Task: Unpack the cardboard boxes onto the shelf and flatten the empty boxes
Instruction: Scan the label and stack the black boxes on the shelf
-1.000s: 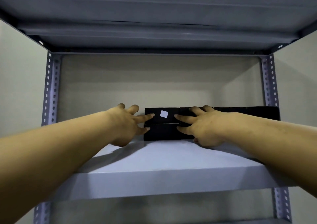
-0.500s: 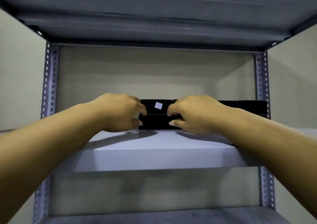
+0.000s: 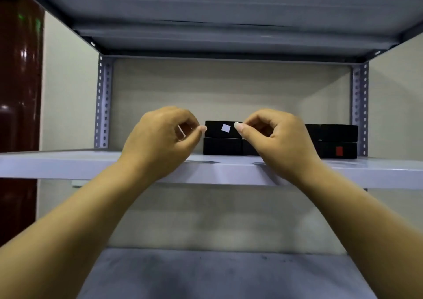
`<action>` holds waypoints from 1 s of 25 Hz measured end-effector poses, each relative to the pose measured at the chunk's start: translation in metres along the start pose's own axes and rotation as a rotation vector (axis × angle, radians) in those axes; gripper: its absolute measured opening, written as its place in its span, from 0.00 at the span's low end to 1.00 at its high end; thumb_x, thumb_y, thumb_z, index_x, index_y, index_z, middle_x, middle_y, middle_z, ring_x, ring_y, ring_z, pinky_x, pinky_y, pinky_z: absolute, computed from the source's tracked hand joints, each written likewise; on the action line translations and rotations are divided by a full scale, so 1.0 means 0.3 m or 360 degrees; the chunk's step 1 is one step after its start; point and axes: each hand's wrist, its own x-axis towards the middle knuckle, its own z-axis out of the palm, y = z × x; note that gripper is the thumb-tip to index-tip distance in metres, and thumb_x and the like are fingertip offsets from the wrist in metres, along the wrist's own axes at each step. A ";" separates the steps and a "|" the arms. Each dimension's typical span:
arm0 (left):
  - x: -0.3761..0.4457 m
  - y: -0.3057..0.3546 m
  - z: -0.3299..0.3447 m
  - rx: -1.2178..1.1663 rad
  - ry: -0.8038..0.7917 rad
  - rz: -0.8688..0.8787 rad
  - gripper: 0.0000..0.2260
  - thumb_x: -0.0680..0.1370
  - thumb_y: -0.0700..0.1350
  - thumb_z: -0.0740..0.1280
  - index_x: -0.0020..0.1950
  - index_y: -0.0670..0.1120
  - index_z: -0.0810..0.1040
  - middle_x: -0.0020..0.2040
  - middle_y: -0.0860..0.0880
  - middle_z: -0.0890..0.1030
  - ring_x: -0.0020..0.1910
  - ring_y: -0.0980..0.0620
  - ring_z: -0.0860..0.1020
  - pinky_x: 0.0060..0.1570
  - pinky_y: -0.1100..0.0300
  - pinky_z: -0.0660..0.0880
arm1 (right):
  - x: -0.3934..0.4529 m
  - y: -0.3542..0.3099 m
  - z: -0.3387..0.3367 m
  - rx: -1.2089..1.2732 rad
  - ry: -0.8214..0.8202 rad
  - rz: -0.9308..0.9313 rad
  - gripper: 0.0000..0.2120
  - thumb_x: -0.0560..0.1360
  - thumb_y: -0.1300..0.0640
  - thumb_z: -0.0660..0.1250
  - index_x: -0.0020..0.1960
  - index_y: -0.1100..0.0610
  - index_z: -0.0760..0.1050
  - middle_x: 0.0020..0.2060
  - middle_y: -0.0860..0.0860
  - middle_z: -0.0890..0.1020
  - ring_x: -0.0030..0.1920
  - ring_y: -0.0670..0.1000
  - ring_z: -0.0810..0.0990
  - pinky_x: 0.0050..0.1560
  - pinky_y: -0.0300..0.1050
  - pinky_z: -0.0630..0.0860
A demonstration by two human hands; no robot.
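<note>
Both hands, left [image 3: 163,136] and right [image 3: 278,136], have let go of the black boxes [image 3: 223,138] at 12 o'clock; fingers loosely curled, empty; that stack looks shelved.

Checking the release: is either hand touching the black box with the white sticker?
Cannot tell. In the head view both hands, left and right, overlap the box edges, depth unclear.
</note>
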 end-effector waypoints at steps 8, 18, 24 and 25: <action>-0.262 0.013 -0.264 -0.0044 -0.0066 -0.0210 0.12 0.74 0.56 0.65 0.39 0.50 0.80 0.33 0.55 0.78 0.32 0.55 0.75 0.32 0.58 0.73 | -0.192 -0.238 0.103 0.0271 -0.0163 0.0012 0.07 0.75 0.52 0.69 0.42 0.54 0.80 0.34 0.44 0.81 0.38 0.45 0.79 0.36 0.34 0.74; -0.741 -0.035 -0.685 0.0212 -0.0456 -0.0694 0.14 0.73 0.59 0.63 0.38 0.51 0.81 0.31 0.56 0.78 0.31 0.58 0.76 0.33 0.53 0.75 | -0.539 -0.583 0.380 0.0683 -0.0712 0.0291 0.08 0.75 0.50 0.70 0.39 0.50 0.79 0.33 0.45 0.81 0.35 0.45 0.78 0.36 0.37 0.74; -1.063 -0.046 -0.930 0.0411 -0.0616 -0.1092 0.15 0.74 0.61 0.64 0.40 0.52 0.81 0.33 0.57 0.79 0.35 0.58 0.77 0.36 0.53 0.75 | -0.765 -0.794 0.572 0.0826 -0.1084 0.0355 0.08 0.75 0.47 0.69 0.39 0.50 0.80 0.34 0.46 0.81 0.36 0.47 0.79 0.39 0.44 0.77; -1.118 -0.041 -0.972 0.0441 -0.0628 -0.1175 0.13 0.75 0.59 0.65 0.40 0.52 0.81 0.33 0.58 0.79 0.35 0.59 0.77 0.36 0.54 0.75 | -0.802 -0.830 0.604 0.0846 -0.1156 0.0349 0.08 0.75 0.47 0.69 0.40 0.49 0.80 0.34 0.46 0.81 0.37 0.46 0.79 0.40 0.45 0.77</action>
